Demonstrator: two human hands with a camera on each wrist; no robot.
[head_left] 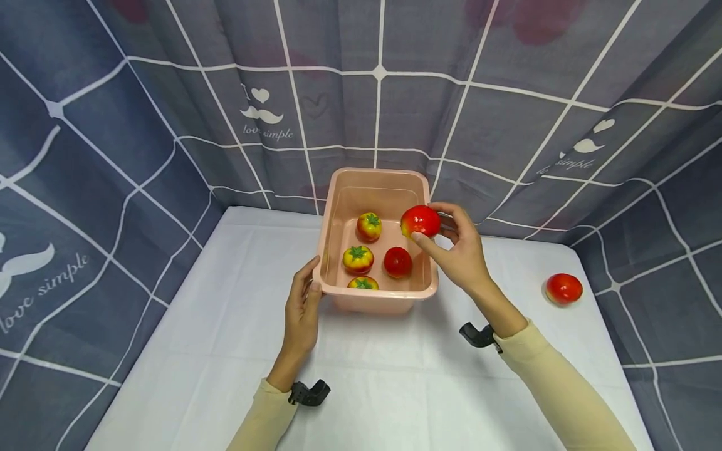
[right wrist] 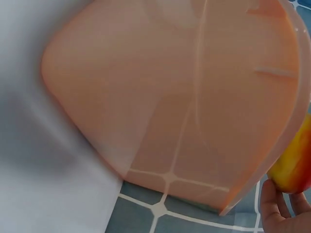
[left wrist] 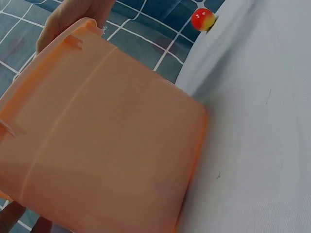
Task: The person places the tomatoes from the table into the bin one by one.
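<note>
In the head view, my right hand (head_left: pixel 459 247) holds a glossy red tomato (head_left: pixel 420 221) with a yellow-green patch between thumb and fingers, over the right rim of a pink plastic bin (head_left: pixel 376 293). The same tomato (right wrist: pixel 294 165) shows yellow and red in the right wrist view, beside the bin's rim. My left hand (head_left: pixel 303 307) holds the bin's front left corner, with its fingers along the left side and the thumb at the front. Inside the bin lie a plain red tomato (head_left: pixel 397 262) and several yellow-red ones with green tops, including one tomato (head_left: pixel 358 259) near the left wall.
Another red tomato (head_left: pixel 564 289) lies on the white tablecloth (head_left: pixel 389 382) near the right edge. Grey checked curtains (head_left: pixel 338 106) hang behind the bin and at both sides of the table. A dark camera mount is strapped to each wrist.
</note>
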